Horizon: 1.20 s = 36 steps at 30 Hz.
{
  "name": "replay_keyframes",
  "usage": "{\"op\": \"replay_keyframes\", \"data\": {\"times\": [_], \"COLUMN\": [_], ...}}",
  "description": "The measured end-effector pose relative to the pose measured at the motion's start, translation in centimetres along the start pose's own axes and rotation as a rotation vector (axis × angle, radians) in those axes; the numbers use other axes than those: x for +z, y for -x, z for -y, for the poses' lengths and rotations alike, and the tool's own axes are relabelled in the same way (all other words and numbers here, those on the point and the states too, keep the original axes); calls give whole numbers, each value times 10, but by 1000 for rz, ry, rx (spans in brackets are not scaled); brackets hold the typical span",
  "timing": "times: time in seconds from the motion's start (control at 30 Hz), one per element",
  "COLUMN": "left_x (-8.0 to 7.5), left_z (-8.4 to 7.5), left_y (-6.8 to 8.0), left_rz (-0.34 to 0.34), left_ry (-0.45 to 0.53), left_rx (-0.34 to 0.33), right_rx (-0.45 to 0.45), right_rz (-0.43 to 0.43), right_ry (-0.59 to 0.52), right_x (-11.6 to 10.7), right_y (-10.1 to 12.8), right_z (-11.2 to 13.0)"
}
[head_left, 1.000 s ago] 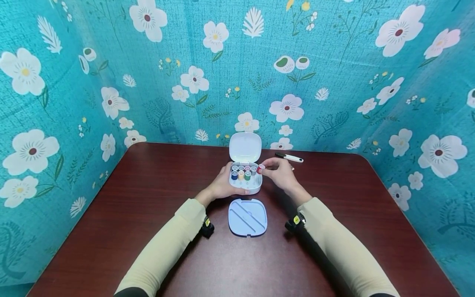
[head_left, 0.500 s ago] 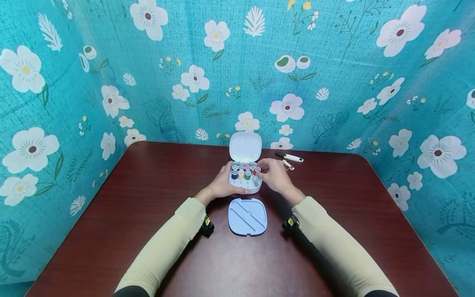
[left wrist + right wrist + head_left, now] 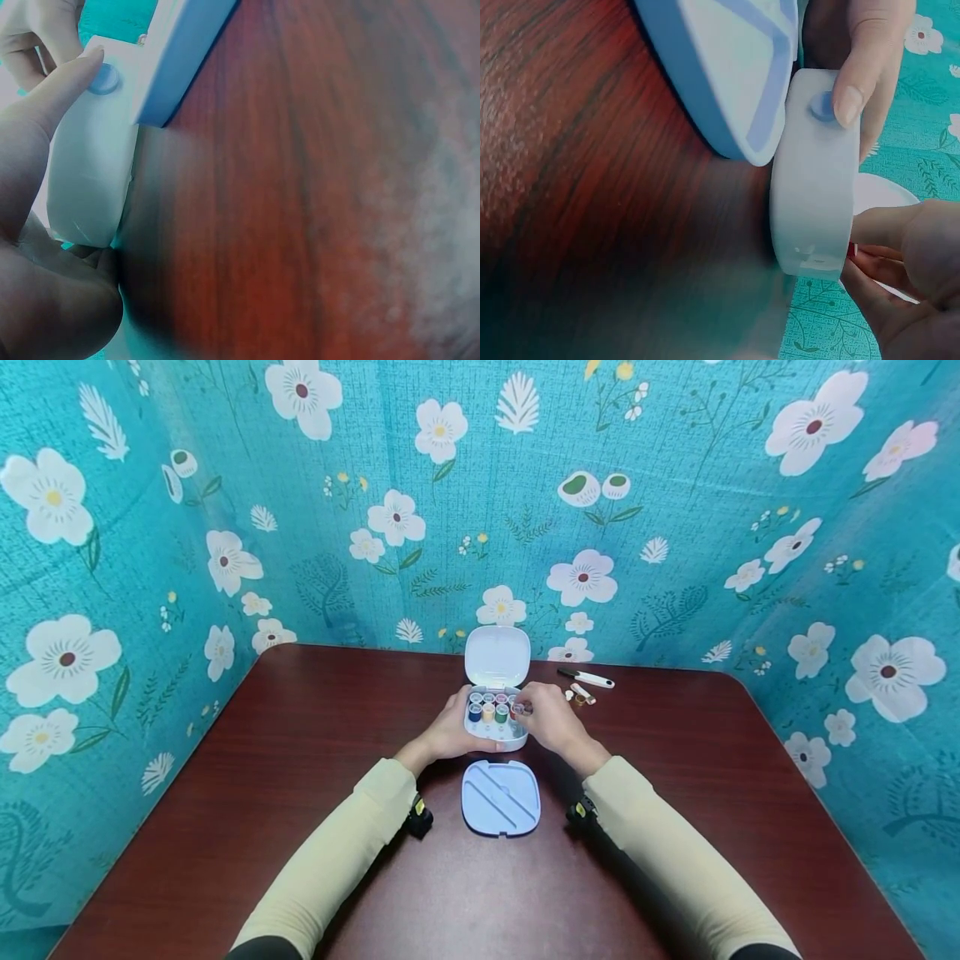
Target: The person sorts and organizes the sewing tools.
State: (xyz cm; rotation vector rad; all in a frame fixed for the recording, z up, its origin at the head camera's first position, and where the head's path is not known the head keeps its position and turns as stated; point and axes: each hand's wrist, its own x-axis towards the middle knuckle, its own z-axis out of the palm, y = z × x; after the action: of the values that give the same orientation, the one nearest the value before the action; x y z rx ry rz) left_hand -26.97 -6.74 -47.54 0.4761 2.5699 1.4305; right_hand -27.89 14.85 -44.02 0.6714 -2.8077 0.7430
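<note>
Our left hand [image 3: 450,735] grips the open white plastic thread box [image 3: 497,727]; our right hand [image 3: 551,720] pinches a red thread spool [image 3: 515,709] at the box's right edge.

Dark red wood counter [image 3: 300,793]. On it: open white box [image 3: 496,732] with spools, blue tray [image 3: 500,797] in front, white pen-like tool [image 3: 586,677] and small bits [image 3: 580,697] behind right.

- Surface [image 3: 300,793]: dark red-brown wood grain, smooth, with a soft sheen.
- Sewing box [image 3: 497,737]: white plastic, smooth and matt; its raised lid [image 3: 497,657] the same.
- Tray insert [image 3: 500,797]: pale blue plastic, smooth, slightly glossy.
- Backdrop [image 3: 225,527]: teal woven cloth, matt, printed with white flowers.
- Sleeves [image 3: 337,852]: cream cloth, soft and matt.
</note>
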Motion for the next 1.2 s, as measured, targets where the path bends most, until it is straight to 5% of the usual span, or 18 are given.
{"op": "replay_keyframes", "data": {"times": [0.37,0.7,1.2], "left_x": [1,0,1], "left_z": [-3,-1,0], "left_y": [-1,-1,0], "left_rz": [-5,-6,-3], "left_ry": [-27,-31,-28], "left_rx": [5,-2,-8], "right_rx": [-48,-22,-11], "right_rz": [1,-41,-39], "right_ry": [114,68,153], "right_x": [5,9,13], "right_y": [2,4,1], "right_z": [-2,-6,-8]}}
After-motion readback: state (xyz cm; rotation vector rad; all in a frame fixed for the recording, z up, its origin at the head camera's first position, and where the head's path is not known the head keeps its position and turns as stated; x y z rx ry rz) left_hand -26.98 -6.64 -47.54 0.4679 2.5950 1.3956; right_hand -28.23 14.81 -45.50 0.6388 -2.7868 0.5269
